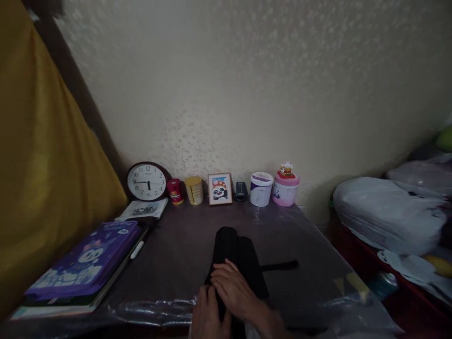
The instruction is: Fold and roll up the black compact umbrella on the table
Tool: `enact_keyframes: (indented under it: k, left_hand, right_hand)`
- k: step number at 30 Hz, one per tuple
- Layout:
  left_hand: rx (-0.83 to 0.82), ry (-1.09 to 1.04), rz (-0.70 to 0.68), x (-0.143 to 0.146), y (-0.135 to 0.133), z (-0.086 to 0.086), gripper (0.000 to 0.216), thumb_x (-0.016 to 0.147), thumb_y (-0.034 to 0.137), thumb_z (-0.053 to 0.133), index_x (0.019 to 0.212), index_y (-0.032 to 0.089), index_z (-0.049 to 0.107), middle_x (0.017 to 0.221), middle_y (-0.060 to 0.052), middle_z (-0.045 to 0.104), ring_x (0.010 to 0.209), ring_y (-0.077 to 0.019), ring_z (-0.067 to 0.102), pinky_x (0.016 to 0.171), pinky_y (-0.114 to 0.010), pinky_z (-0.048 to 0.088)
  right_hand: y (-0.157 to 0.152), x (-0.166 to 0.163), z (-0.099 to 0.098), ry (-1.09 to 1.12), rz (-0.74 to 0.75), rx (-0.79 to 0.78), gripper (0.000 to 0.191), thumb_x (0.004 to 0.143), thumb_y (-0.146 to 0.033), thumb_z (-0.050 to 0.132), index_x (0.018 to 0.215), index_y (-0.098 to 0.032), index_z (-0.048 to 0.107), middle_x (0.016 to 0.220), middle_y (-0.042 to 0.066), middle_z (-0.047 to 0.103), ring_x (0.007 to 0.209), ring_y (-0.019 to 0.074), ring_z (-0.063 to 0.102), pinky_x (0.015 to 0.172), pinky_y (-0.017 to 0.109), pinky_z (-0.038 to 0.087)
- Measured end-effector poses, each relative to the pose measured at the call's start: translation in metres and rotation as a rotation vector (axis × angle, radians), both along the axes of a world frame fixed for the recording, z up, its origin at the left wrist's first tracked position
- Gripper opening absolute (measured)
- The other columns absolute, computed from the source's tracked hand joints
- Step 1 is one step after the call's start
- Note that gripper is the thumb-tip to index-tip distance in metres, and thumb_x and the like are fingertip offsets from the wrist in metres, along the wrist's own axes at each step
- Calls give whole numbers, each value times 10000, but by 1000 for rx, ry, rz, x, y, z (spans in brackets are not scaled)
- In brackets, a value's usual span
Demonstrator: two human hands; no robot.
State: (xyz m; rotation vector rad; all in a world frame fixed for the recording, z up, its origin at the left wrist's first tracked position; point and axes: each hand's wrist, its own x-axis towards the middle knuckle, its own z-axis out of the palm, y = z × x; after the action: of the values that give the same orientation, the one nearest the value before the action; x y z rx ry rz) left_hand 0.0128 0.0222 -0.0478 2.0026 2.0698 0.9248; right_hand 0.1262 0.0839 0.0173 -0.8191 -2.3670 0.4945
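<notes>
A black fabric piece point(252, 263), rolled or folded over along its left side, lies lengthwise before me on the table. From its right side a narrow black strap point(280, 266) stretches out over the tabletop. My left hand point(207, 313) curls round the near left part of the roll, thumb on one side and fingers on the other. Across the top of the roll lies my right hand point(233, 288), its fingers stretched out and pressed down on the fabric. The near end of the fabric is partly hidden beneath both hands.
The dark table point(173, 263) has a clear plastic cover. At left are a purple panda case point(90, 254) on books, a white pen point(137, 250) and a yellow curtain point(45, 165). A clock point(146, 181), tins, a framed panda picture point(220, 189) and tubs line the wall. White bags point(388, 212) stand right.
</notes>
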Motion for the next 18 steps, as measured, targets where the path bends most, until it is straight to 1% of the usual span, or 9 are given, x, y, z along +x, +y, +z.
enact_keyframes:
  k: [3, 5, 6, 8, 10, 11, 13, 15, 18]
  left_hand:
    - [51, -37, 21, -4, -2, 4, 344, 726, 273, 525, 1033, 126, 472, 994, -115, 534, 907, -232, 568, 789, -391, 486]
    - [72, -40, -29, -10, -1, 4, 449, 707, 286, 550, 1104, 112, 431, 1067, -145, 521, 982, -250, 556, 821, -407, 482]
    - [84, -33, -63, -14, -1, 4, 548, 699, 283, 557, 1182, 95, 380, 1159, -179, 489, 1067, -267, 523, 861, -420, 468]
    - [104, -5, -157, -20, 2, 7, 765, 688, 248, 555, 1338, 78, 189, 1360, -222, 329, 1252, -287, 376, 959, -445, 408]
    - [86, 13, -268, -23, 5, 11, 872, 683, 182, 523, 1398, 124, 27, 1465, -182, 178, 1343, -261, 229, 1032, -449, 337]
    - [61, 11, -322, -24, 6, 14, 878, 677, 153, 506, 1406, 159, 18, 1483, -147, 157, 1354, -239, 207, 1053, -438, 313]
    - [6, -16, -381, -23, 9, 17, 847, 666, 123, 479, 1408, 193, 77, 1487, -103, 184, 1349, -201, 229, 1073, -403, 296]
    - [-41, -60, -389, -23, 11, 19, 777, 681, 115, 437, 1400, 161, 147, 1470, -107, 239, 1336, -171, 263, 1080, -369, 292]
    - [-126, -123, -376, -21, 12, 20, 698, 712, 135, 408, 1383, 118, 219, 1450, -123, 288, 1332, -157, 274, 1080, -342, 292]
  right_hand:
    - [-13, 0, -2, 19, -9, -16, 310, 928, -186, 336, 1035, -223, 625, 1029, -7, 663, 1156, 112, 459, 1106, 334, 203]
    - [-16, -1, -3, 9, -35, -8, 309, 925, -181, 337, 1041, -210, 622, 1027, 4, 659, 1160, 112, 450, 1107, 325, 198]
    - [-16, -3, -3, -5, -43, 0, 307, 921, -172, 340, 1039, -206, 622, 1017, 8, 658, 1155, 111, 451, 1109, 322, 192]
    - [-14, -5, -3, -47, -40, 12, 295, 905, -149, 364, 1033, -205, 624, 1007, 10, 657, 1118, 112, 474, 1112, 323, 180]
    - [-13, -7, -4, -82, -21, 16, 269, 883, -148, 412, 1032, -210, 627, 1028, 14, 653, 1080, 122, 495, 1105, 323, 194]
    - [-14, -7, -5, -86, -14, 17, 255, 873, -156, 437, 1035, -209, 628, 1044, 19, 650, 1072, 129, 500, 1098, 320, 210]
    - [-17, -6, -6, -71, 1, 18, 244, 858, -171, 473, 1046, -203, 625, 1063, 30, 649, 1082, 139, 496, 1081, 308, 239]
    - [-23, -1, -4, -35, 28, 4, 234, 846, -161, 481, 1018, -189, 637, 1042, 37, 657, 1071, 140, 509, 1064, 296, 259]
    - [-33, 11, 8, 49, 90, -111, 216, 848, -158, 467, 843, -192, 680, 868, 14, 690, 888, 120, 589, 957, 250, 370]
